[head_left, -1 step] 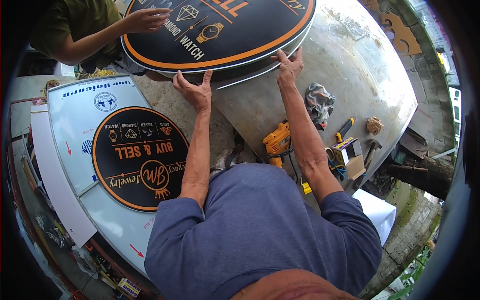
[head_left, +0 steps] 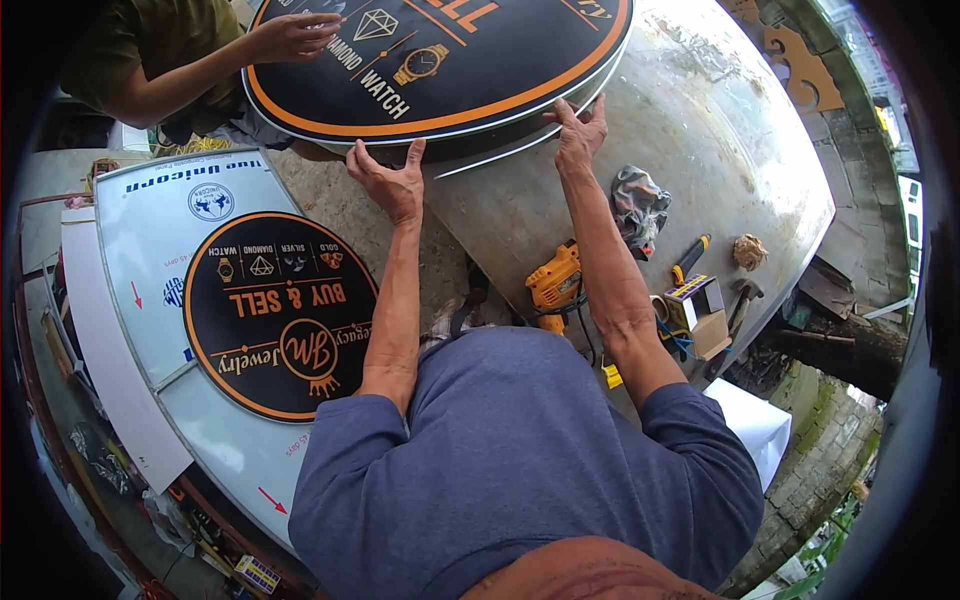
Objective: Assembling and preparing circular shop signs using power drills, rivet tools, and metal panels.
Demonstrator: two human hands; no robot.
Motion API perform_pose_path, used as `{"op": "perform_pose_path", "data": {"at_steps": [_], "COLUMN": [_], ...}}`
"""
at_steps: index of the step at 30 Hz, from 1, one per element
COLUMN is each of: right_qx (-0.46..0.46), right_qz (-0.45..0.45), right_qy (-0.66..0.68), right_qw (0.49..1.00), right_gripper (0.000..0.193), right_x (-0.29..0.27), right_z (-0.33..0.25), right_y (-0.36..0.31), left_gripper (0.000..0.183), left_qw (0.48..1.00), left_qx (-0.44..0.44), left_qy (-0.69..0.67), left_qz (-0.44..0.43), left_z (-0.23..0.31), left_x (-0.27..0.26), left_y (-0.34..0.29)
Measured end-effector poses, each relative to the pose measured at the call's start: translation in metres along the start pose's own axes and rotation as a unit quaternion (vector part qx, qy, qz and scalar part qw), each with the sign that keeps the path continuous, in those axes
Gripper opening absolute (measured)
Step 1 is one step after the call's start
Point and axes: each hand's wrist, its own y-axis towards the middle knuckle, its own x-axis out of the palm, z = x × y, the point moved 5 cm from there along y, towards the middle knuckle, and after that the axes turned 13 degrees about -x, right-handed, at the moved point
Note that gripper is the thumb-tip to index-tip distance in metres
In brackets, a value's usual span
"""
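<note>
A large round black sign (head_left: pixel 500 75) with an orange ring, a pale rim and gold watch and diamond pictures is at the top of the view, partly cut off. My left hand (head_left: pixel 388 185) grips its near edge, thumb and fingers at the rim. Farther right, my right hand (head_left: pixel 580 135) holds the same edge, fingertips against the rim. The fingers under the sign are hidden. Below the rim runs a thin white strip (head_left: pixel 497 158). Over the sign's left part is a co-worker's hand (head_left: pixel 295 38), fingers pinched together.
A second round black sign (head_left: pixel 280 318) lies on a pale blue panel (head_left: pixel 125 235) to my left. The metal table (head_left: pixel 765 130) on the right bears a yellow power tool (head_left: pixel 555 277), a crumpled rag (head_left: pixel 640 205), a yellow-black handled tool (head_left: pixel 690 258), an open box (head_left: pixel 710 330) and a hammer (head_left: pixel 743 305).
</note>
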Motion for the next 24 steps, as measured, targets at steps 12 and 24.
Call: {"op": "perform_pose_path", "data": {"at_steps": [12, 24], "right_qx": [0.017, 0.047], "right_qz": [-0.003, -0.013], "right_qy": [-0.032, -0.031], "right_qw": [0.999, 0.998], "right_gripper": [0.075, 0.078], "right_x": [-0.003, 0.003], "right_z": [0.004, -0.002], "right_y": [0.004, 0.001], "left_gripper": [0.108, 0.111], "left_qw": [0.999, 0.999], "left_qx": [-0.021, -0.020], "left_qy": [-0.024, 0.024], "left_qz": [-0.014, -0.038], "left_z": [0.002, 0.008], "left_x": [0.002, -0.006], "left_y": [0.004, 0.005]}}
